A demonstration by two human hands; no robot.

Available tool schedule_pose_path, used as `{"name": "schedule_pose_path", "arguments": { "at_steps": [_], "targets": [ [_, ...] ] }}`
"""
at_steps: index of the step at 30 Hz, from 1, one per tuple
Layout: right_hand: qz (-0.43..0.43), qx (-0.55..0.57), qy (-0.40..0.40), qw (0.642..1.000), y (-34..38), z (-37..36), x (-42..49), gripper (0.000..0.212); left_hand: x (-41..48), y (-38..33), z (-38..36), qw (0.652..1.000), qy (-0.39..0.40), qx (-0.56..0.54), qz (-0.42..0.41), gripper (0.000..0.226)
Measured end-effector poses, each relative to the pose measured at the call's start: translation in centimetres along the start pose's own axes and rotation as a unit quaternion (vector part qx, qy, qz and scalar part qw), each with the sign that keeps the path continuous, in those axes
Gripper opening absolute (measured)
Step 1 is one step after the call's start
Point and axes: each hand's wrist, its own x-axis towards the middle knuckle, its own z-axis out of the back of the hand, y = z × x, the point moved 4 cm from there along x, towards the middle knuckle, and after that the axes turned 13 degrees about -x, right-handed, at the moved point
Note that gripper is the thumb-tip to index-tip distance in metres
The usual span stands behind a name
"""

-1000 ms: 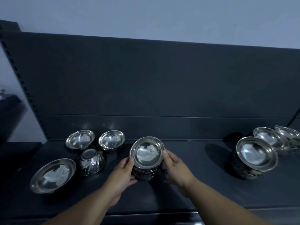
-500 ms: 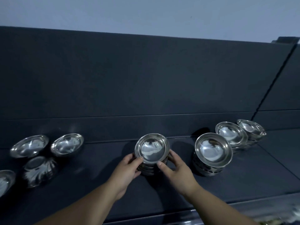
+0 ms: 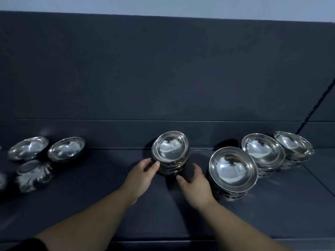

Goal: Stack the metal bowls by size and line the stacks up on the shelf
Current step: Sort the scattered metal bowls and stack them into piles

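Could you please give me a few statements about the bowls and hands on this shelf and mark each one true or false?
1. Both hands, left hand and right hand, are at the small stack of bowls. True.
2. Three more stacks stand to the right of it. True: the nearest stack, the middle stack and the far stack.
3. The ribbed bowl on the left stands upright. False: it lies upside down.
4. The two loose bowls behind it are nested together. False: they sit side by side.
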Motion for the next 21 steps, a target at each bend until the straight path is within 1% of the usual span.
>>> {"name": "schedule_pose_path", "arguments": {
  "at_steps": [1, 3, 5, 8, 11, 21],
  "targets": [
    [-0.007, -0.029, 0.011, 0.999, -0.4, -0.4, -0.3, 0.072, -0.4, 0.5, 0.5, 0.997, -0.010, 0.081, -0.001, 0.058],
    [0.015, -0.091, 0.036, 0.995, -0.7, -1.2, -1.2, 0.057, -1.3, 1.7, 1.5, 0.978, -0.015, 0.209, -0.001, 0.059],
    [0.067, -0.143, 0.052, 0.986, -0.2, -2.0, -1.9, 0.049, -2.3, 2.7, 2.7, 0.963, -0.008, 0.268, -0.012, 0.062],
    [0.138, -0.187, 0.062, 0.971, 1.7, -3.5, -2.5, 0.048, -3.8, 3.4, 5.0, 0.952, -0.011, 0.304, -0.035, 0.062],
    [0.190, -0.215, 0.075, 0.955, 4.4, -5.2, -2.9, 0.051, -5.3, 3.5, 8.4, 0.942, -0.033, 0.331, -0.043, 0.061],
    [0.276, -0.227, 0.123, 0.926, 15.3, -12.4, -4.9, 0.058, -10.1, 1.8, 22.5, 0.917, -0.179, 0.351, -0.060, 0.058]
  ]
}}
